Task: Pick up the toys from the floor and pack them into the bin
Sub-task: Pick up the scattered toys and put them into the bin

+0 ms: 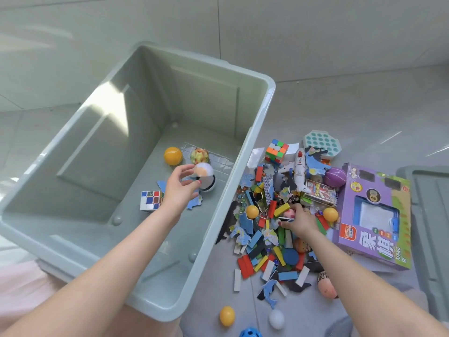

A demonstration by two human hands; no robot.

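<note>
Dozens of toys (274,224) lie heaped on the grey floor (352,113) just right of the bin (257,132), most of them short wooden blocks and flat puzzle pieces pointing every way, with no common long axis. The bin, a pale green tub, runs its long axis from near left to far right and stands open-topped. Inside, near its far right wall, rest an orange ball (173,155), a patterned ball (199,155) and a scrambled cube (151,200). The left hand (181,188) is over the bin floor, fingers loosely apart, fingertips touching a blurred white and orange ball (203,169); whether it grips cannot be told. The right hand (300,218) is down in the heap, fingers curled round a small pink toy (288,213). A colour cube (277,151), a toy plane (299,170) and a purple ball (335,177) sit at the heap's far edge; a purple box (374,215) closes its right side. Two loose balls, yellow (227,315) and white (276,318), lie on open floor nearest the person.
</note>
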